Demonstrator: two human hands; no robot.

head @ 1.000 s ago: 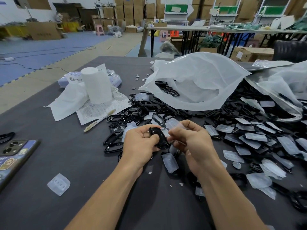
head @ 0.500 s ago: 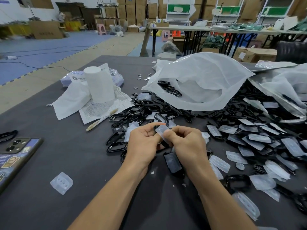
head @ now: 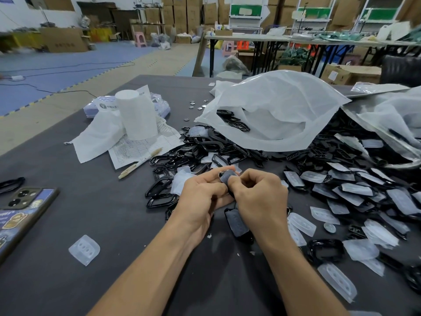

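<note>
Here, both my forearms reach in over the dark table (head: 57, 236), meeting at the middle. My left hand (head: 200, 192) and right hand (head: 259, 195) curl together, fingers pinching a small black key shell with a clear pad (head: 225, 176) between them, just above the table, near the pile of black frames (head: 182, 160).

Glossy black plastic frames (head: 160, 200), translucent matt pads (head: 84, 250), matt grey tablecloth (head: 91, 224).
</note>
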